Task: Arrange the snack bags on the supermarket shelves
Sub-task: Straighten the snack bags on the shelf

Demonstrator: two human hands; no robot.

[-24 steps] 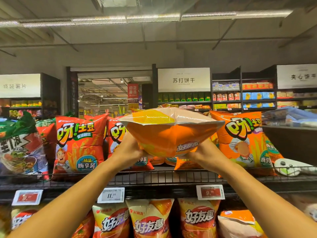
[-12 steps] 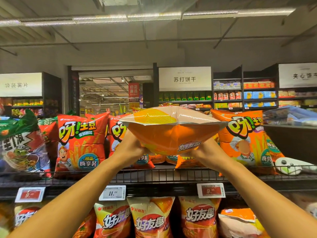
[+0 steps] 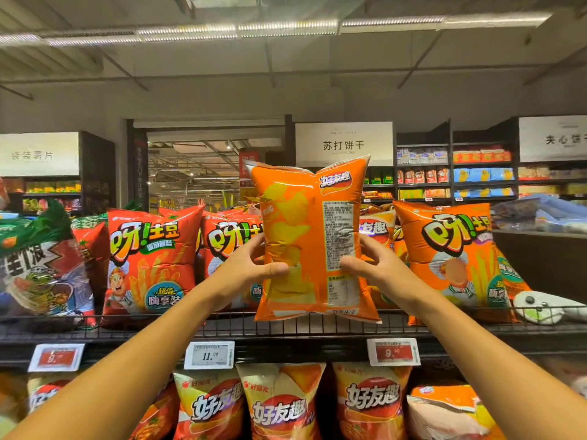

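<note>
**Both hands hold an orange snack bag upright at the top shelf**

Both hands reach up from the bottom corners of the frame and meet at the centre. The left hand [image 3: 251, 265] grips the left edge of the orange snack bag [image 3: 313, 239], thumb pressed across the printed back panel and fingers curled round behind it. The right hand [image 3: 378, 268] grips the right edge the same way, thumb on the panel and fingers bent behind the bag. The bag stands upright with its back label facing the camera, its bottom seam just above the front rail of the wire shelf [image 3: 317, 328] in the middle of the frame.

Left of centre on that shelf stand red potato-stick bags [image 3: 149, 258], with a green and red bag [image 3: 38, 268] at the far left edge. Right of centre stands an orange potato-stick bag [image 3: 454, 262], and a white object [image 3: 546, 309] lies at the right end. Price tags [image 3: 209, 355] hang along the shelf front. Along the bottom of the frame, a lower row of chip bags [image 3: 279, 404] faces forward.
</note>
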